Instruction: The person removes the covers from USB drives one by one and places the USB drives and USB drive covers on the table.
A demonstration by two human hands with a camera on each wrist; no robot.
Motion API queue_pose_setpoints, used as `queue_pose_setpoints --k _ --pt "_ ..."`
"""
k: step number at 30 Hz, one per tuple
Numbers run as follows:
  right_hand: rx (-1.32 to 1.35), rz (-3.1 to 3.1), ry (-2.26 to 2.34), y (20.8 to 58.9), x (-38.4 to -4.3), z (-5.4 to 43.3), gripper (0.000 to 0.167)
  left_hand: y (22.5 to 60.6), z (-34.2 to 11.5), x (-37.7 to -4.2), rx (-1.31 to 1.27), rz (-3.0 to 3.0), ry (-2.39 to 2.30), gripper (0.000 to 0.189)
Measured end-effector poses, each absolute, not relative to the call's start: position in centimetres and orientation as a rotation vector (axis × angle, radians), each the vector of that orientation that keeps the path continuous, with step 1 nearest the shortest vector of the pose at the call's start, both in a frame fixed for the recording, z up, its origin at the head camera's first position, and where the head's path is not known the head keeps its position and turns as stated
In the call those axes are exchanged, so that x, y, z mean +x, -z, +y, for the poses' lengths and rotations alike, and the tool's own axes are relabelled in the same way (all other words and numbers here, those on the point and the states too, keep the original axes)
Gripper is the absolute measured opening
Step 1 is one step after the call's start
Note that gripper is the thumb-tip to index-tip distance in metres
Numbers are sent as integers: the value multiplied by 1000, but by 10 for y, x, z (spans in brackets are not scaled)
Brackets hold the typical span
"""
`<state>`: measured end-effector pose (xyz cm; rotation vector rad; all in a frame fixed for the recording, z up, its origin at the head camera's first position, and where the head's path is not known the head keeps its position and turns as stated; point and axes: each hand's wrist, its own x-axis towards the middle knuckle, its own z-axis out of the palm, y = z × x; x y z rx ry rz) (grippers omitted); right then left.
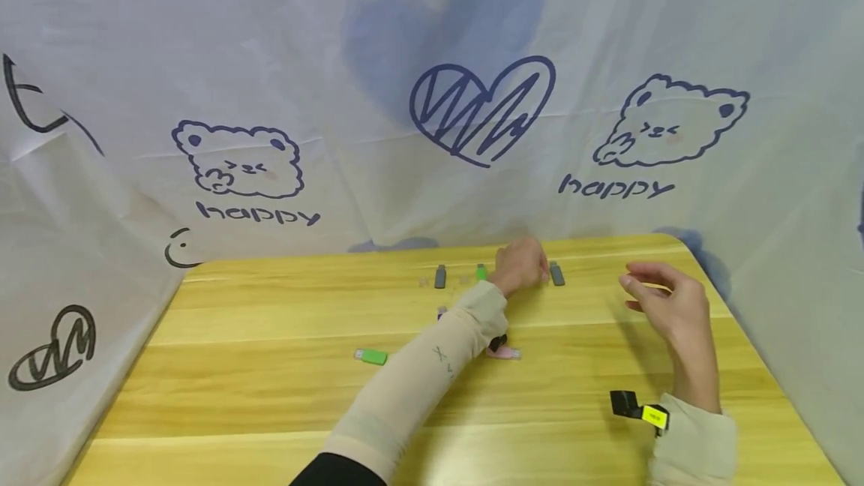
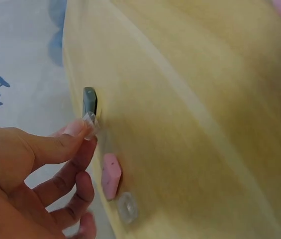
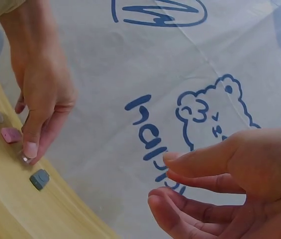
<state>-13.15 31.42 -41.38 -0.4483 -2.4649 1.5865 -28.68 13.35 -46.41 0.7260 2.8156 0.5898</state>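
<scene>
My left hand (image 1: 523, 267) reaches to the back of the table and pinches a small clear plastic cap (image 2: 90, 126) between thumb and index finger. Just beyond the cap lies a grey USB stick (image 2: 89, 101), seen also right of that hand in the head view. Beside the same hand lie a pink USB stick (image 2: 111, 177) and another clear cap (image 2: 128, 207). My right hand (image 1: 678, 310) hovers over the table's right side, its fingers loosely bent and holding nothing. In the right wrist view, the left fingertips hide part of the pinched cap.
Along the back lie another grey USB stick (image 1: 440, 277), a green one (image 1: 481, 272) and small clear pieces (image 1: 423, 282). Nearer are a green stick (image 1: 371, 356), a pink one (image 1: 506, 353) and a partly hidden blue one (image 1: 442, 313). A drawn-on white sheet (image 1: 378, 193) hangs behind.
</scene>
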Motion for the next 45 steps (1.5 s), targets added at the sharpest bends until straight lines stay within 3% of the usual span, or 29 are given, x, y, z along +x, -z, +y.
queue_pose_setpoints --k 12,17,20,29,38,45 --pt "-426 -2418 -1640 416 -131 316 40 473 140 -286 688 2925 -504 27" --pt "-403 -2463 -1627 417 -130 312 42 471 130 -281 713 2867 -618 16" --pt "-370 -2489 -1598 414 -130 306 43 459 114 -277 736 2779 -788 8" --pt "-165 -2515 -1491 401 -132 290 42 407 41 -255 712 2612 -1250 19" --pt "8 -2583 -1344 400 -138 269 36 408 -43 -220 709 2671 -1546 23" --pt "146 -2658 -1306 402 -143 247 32 422 -80 -202 642 2659 -1823 25"
